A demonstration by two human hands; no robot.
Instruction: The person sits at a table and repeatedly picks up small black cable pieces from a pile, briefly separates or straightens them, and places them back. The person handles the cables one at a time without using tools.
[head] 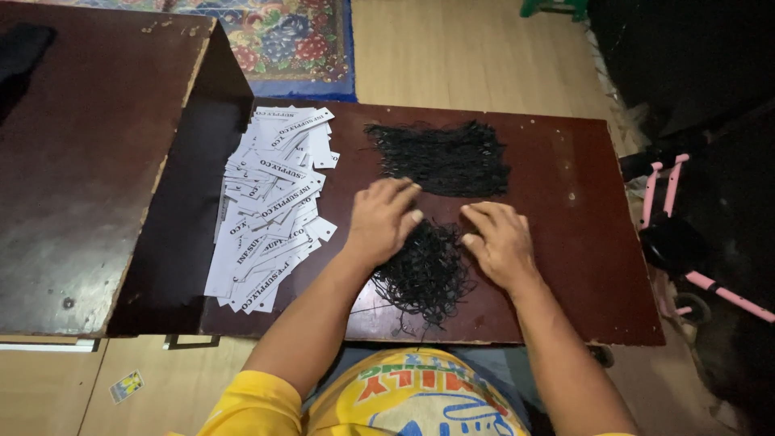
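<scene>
Black cords [424, 274] lie tangled under left hand [381, 220] and right hand [500, 241], each grip's hold unclear.

You're wearing a yellow short-sleeved shirt [412, 404]. Its front carries a colourful print in red, green and blue. Both forearms are bare.

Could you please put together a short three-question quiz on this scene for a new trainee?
1. True or false: both hands rest on the near pile of black string loops.
2. What lies to the left of the left hand? A) a heap of white paper tags B) a pair of scissors C) a roll of tape
3. Fill in: the second, flatter pile of black loops lies ____ the hands, further from the person.

Key:
1. True; the right hand touches its right edge, the left hand its left edge.
2. A, the white paper tags.
3. Beyond.
</scene>
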